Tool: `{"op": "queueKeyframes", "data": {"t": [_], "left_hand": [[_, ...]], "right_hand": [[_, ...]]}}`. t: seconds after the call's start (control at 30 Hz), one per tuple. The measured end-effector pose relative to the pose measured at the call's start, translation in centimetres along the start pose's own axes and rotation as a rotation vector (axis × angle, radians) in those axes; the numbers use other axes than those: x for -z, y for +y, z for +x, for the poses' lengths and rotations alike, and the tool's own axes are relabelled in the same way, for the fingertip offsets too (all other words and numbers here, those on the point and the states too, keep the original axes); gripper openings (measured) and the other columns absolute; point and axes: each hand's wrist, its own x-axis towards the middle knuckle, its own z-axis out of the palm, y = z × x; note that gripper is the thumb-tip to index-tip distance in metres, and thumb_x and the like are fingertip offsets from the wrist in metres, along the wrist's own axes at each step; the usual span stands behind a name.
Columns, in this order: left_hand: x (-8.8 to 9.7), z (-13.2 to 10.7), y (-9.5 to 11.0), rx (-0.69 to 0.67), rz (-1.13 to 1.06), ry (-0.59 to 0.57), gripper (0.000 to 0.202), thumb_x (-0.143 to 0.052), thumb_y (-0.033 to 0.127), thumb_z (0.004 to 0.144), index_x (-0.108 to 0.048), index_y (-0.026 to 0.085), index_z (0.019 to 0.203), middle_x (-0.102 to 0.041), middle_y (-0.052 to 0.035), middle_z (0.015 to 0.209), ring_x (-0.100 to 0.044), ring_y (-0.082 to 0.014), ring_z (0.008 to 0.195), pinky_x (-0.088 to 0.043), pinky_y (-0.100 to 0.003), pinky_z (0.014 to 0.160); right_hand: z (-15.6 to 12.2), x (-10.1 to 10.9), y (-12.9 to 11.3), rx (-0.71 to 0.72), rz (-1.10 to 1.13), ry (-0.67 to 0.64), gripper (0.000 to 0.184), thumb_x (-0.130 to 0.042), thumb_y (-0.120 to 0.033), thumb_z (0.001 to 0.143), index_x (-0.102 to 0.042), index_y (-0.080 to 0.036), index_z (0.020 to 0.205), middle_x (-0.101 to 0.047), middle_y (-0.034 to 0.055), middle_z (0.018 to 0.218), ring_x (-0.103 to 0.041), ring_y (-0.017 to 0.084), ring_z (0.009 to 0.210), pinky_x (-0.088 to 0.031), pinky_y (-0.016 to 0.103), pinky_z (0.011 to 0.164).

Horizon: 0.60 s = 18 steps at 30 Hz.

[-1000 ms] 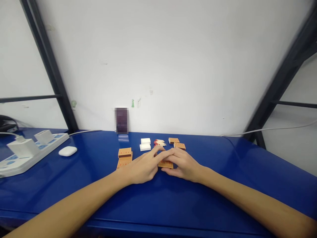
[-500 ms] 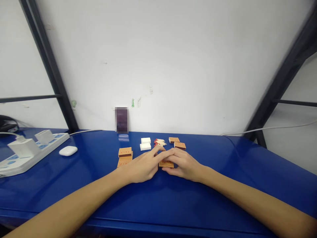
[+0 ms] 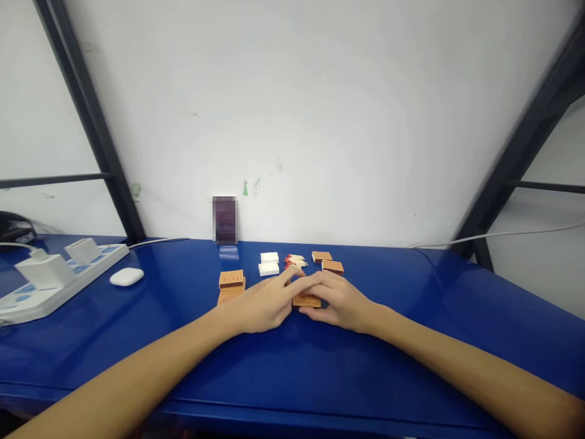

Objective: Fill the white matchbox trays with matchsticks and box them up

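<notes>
An orange matchbox (image 3: 307, 301) lies low over the blue table, partly covered by my fingers. My left hand (image 3: 269, 303) closes on its left and far side. My right hand (image 3: 343, 303) grips it from the right, thumb at the near edge. The fingertips of both hands meet above the box. Just beyond them is a pile of red-tipped matches (image 3: 296, 261). Two white matchbox trays (image 3: 269, 269) sit left of the pile. More orange matchboxes (image 3: 332, 267) stand to its right. Beside my left wrist are other stacked orange matchboxes (image 3: 231, 278), partly hidden by it.
A white power strip (image 3: 98, 268) with plugged-in adapters runs along the left of the blue table (image 3: 292, 378). Near it lies a white rounded case (image 3: 127, 277). A dark blurred-out rectangle (image 3: 225, 219) leans at the wall. Dark metal posts (image 3: 503, 134) and a cable stand at the sides.
Both hands stay on the matchbox in almost the same pose. The whole view has shifted very slightly; the other things have not moved.
</notes>
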Motion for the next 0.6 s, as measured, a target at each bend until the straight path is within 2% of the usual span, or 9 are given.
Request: {"op": "queueKeyframes", "data": {"t": [0.1,0.17,0.27,0.37,0.47,0.6], "left_hand": [[0.7,0.2,-0.7,-0.058,0.088,0.03,0.063,-0.04,0.006,0.086,-0.034,0.027,0.145,-0.051,-0.0093,0.126,-0.06,-0.0188,0.093,-0.051,-0.031,0.077],[1.6,0.2,-1.7,-0.081,0.139,0.102,0.055,-0.04,0.004,0.083,-0.047,0.024,0.135,-0.056,-0.0078,0.122,-0.059,-0.0193,0.098,-0.049,-0.033,0.085],[3.4,-0.1,-4.0,0.012,0.149,0.283,0.042,-0.038,0.005,0.084,-0.058,0.018,0.119,-0.062,-0.007,0.109,-0.061,-0.0177,0.093,-0.049,-0.031,0.083],[4.8,-0.7,-6.6,0.138,0.16,0.394,0.034,-0.038,0.008,0.084,-0.063,0.016,0.104,-0.067,-0.0047,0.098,-0.062,-0.0169,0.088,-0.048,-0.03,0.081],[5.4,-1.6,-8.9,0.281,0.159,0.439,0.03,-0.039,0.012,0.083,-0.066,0.016,0.096,-0.069,-0.0029,0.085,-0.064,-0.0172,0.08,-0.047,-0.029,0.075],[5.2,-2.4,-10.8,0.399,0.144,0.419,0.03,-0.039,0.015,0.082,-0.069,0.015,0.09,-0.07,-0.0018,0.078,-0.064,-0.0165,0.073,-0.046,-0.026,0.071]], "right_hand": [[0.1,0.1,-0.1,0.006,-0.018,-0.008,0.019,-0.059,-0.034,0.091,-0.064,-0.017,0.097,-0.068,0.0096,0.087,-0.061,0.021,0.077,-0.05,0.034,0.068],[0.3,0.3,-0.2,0.005,-0.004,-0.031,0.018,-0.059,-0.035,0.092,-0.062,-0.018,0.096,-0.07,0.0095,0.092,-0.062,0.02,0.079,-0.049,0.034,0.069],[0.8,0.4,-0.7,-0.038,0.044,-0.061,0.016,-0.06,-0.033,0.092,-0.06,-0.019,0.099,-0.071,0.008,0.097,-0.064,0.019,0.082,-0.047,0.032,0.071],[2.1,0.1,-1.6,-0.064,0.093,-0.096,0.017,-0.059,-0.032,0.092,-0.059,-0.019,0.103,-0.071,0.0057,0.095,-0.065,0.018,0.082,-0.047,0.031,0.072],[4.4,-0.7,-3.0,-0.013,0.131,-0.099,0.015,-0.056,-0.032,0.094,-0.058,-0.019,0.101,-0.069,0.0068,0.1,-0.063,0.019,0.09,-0.047,0.032,0.08],[8.1,-2.6,-5.0,-0.006,0.133,-0.107,0.016,-0.05,-0.024,0.095,-0.055,-0.018,0.109,-0.067,0.0084,0.107,-0.06,0.02,0.098,-0.044,0.035,0.086]]}}
